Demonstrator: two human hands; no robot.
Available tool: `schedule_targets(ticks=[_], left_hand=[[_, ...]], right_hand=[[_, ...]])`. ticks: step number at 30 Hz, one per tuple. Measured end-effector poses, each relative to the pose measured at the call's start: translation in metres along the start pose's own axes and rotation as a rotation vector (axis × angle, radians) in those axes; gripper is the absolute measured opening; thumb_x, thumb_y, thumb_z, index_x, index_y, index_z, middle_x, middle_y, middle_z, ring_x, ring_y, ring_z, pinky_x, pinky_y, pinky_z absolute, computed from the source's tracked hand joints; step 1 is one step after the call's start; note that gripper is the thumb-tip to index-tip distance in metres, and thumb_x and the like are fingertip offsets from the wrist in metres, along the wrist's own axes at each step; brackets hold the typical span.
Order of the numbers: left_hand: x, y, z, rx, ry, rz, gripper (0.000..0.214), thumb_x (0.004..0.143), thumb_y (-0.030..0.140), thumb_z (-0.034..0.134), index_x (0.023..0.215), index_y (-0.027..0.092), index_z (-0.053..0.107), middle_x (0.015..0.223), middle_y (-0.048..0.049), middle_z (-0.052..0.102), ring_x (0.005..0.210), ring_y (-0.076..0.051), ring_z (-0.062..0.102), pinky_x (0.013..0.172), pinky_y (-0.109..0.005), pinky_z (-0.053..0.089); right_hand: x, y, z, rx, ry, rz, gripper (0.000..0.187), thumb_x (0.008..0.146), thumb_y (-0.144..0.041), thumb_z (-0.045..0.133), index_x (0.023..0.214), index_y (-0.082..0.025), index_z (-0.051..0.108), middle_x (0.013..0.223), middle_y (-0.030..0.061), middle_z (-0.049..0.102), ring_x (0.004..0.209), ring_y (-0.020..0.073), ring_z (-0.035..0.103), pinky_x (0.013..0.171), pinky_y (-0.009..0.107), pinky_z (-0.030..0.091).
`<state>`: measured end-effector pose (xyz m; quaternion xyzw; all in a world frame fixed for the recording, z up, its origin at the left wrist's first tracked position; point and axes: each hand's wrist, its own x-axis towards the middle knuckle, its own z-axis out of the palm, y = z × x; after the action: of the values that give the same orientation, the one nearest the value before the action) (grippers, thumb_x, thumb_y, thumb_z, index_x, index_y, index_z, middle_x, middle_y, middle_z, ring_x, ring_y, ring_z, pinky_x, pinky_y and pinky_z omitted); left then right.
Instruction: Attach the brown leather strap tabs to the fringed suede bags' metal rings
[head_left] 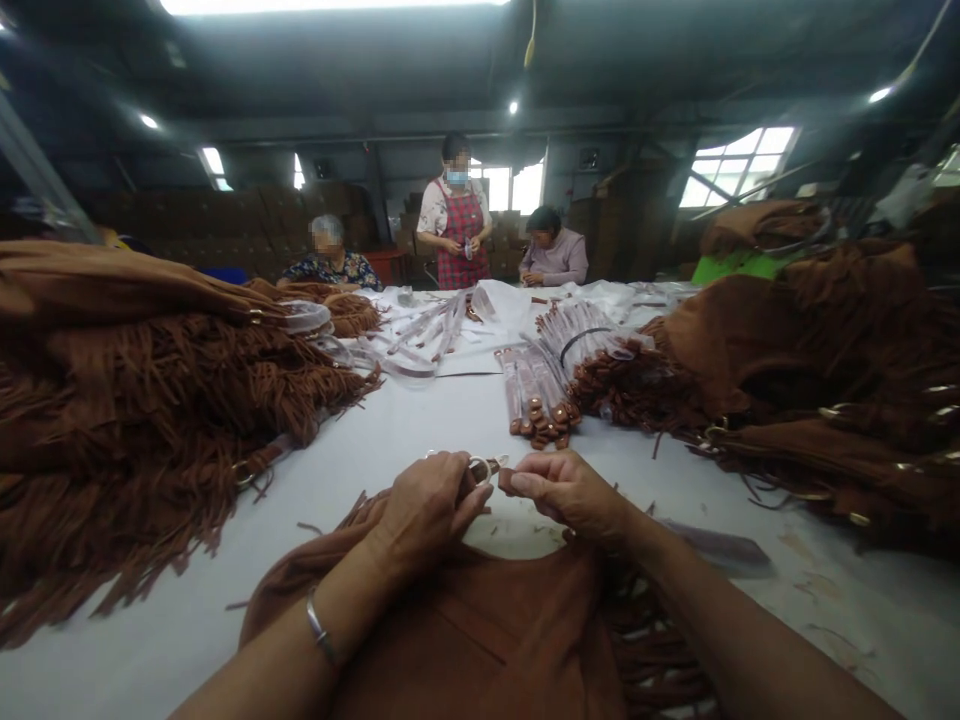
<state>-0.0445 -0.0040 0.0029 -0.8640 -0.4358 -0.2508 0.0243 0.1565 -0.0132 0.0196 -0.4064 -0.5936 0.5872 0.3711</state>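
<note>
A brown fringed suede bag [480, 630] lies on the white table directly before me. At its far edge my left hand [427, 500] is closed around a pale metal ring [480, 468], with thumb and fingers pressed together. Just to the right, my right hand [570, 492] pinches the end of a brown strap [507, 482] close to the ring. Whether the strap passes through the ring is hard to make out. Fringe [660, 640] spreads out under my right forearm.
Fringed brown bags are piled at left [187, 400] and right [810, 350]. Beyond my hands lie a banded bundle of wrapped straps [592, 350] and several loose wrapped straps [536, 395]. A plastic-wrapped strip [712, 545] lies right. Three people are at the table's far side.
</note>
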Motion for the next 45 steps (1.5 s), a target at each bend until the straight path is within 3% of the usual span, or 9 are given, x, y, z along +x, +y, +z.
schedule_targets(ticks=[7,20,31,37,45], left_hand=[[0.0,-0.004,0.001,0.091,-0.073,0.189,0.028,0.088,0.039,0.038,0.079,0.016,0.05,0.07,-0.0044,0.054,0.066,-0.017,0.049,0.061,-0.028,0.035],[-0.001,0.0,0.0,0.096,-0.223,0.148,0.021,0.087,0.034,0.041,0.082,0.014,0.048,0.075,-0.0058,0.054,0.071,-0.019,0.051,0.067,-0.031,0.042],[0.0,-0.004,-0.002,0.05,-0.244,0.185,0.021,0.088,0.036,0.041,0.084,0.016,0.048,0.078,-0.0048,0.054,0.073,-0.017,0.051,0.068,-0.029,0.041],[0.001,-0.005,-0.002,0.081,-0.245,0.189,0.025,0.088,0.038,0.04,0.083,0.016,0.049,0.077,-0.0049,0.055,0.072,-0.018,0.053,0.065,-0.028,0.041],[0.0,-0.002,-0.001,0.074,-0.272,0.187,0.024,0.086,0.037,0.041,0.084,0.015,0.052,0.074,-0.006,0.056,0.07,-0.019,0.055,0.064,-0.028,0.043]], right_hand=[[0.0,-0.002,-0.005,-0.124,-0.158,0.093,0.038,0.069,-0.044,0.068,0.081,-0.007,0.067,0.063,0.0007,0.055,0.053,0.0068,0.042,0.049,0.019,0.03],[-0.002,0.0,-0.003,-0.273,-0.204,0.087,0.037,0.069,-0.044,0.065,0.072,-0.008,0.063,0.056,-0.0033,0.044,0.05,0.0055,0.032,0.046,0.019,0.02],[-0.004,-0.001,0.014,-0.302,-0.024,0.1,0.03,0.068,-0.04,0.061,0.067,-0.01,0.062,0.053,-0.0026,0.045,0.047,0.0056,0.03,0.042,0.019,0.02],[-0.006,-0.001,0.024,-0.264,0.143,0.121,0.025,0.064,-0.036,0.06,0.06,-0.012,0.056,0.048,-0.0025,0.046,0.043,0.0062,0.034,0.04,0.019,0.023],[0.0,0.008,0.022,-0.322,0.234,0.1,0.022,0.065,-0.033,0.058,0.059,-0.012,0.055,0.048,-0.0008,0.05,0.041,0.0077,0.039,0.039,0.019,0.026]])
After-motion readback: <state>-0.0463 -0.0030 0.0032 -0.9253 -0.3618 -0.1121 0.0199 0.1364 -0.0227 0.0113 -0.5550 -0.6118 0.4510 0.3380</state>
